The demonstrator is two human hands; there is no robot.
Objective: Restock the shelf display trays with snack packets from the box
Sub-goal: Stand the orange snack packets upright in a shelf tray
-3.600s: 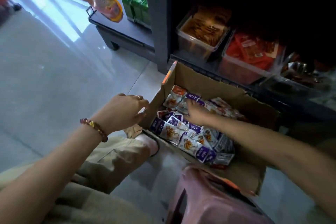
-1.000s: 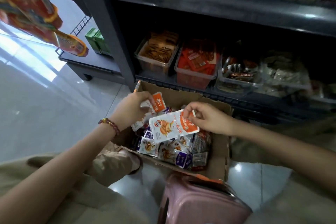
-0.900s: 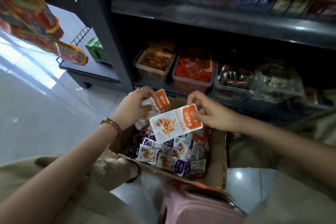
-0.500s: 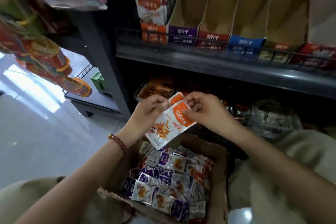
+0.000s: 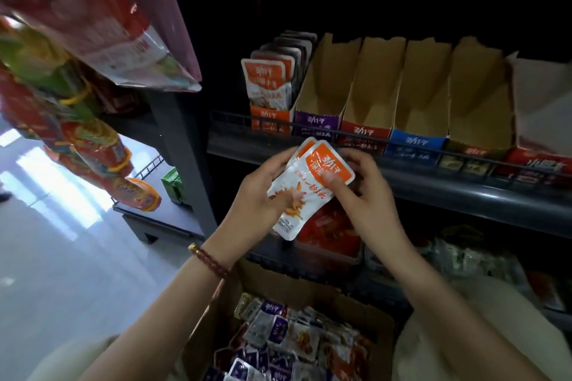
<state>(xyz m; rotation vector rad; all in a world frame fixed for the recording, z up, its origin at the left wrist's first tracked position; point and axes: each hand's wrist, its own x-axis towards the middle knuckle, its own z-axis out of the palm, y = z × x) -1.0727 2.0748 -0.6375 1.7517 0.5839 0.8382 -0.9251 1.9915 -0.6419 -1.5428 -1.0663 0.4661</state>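
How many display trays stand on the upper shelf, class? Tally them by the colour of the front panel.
Orange-fronted tray: 1
Purple-fronted tray: 1
Red-fronted trays: 2
Blue-fronted tray: 1
Dark-fronted tray, colour unclear: 1
Total: 6

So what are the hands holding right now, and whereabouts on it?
Two stacked orange-and-white snack packets. The left hand grips their left edge; the right hand pinches the orange top end, thumb on the front.
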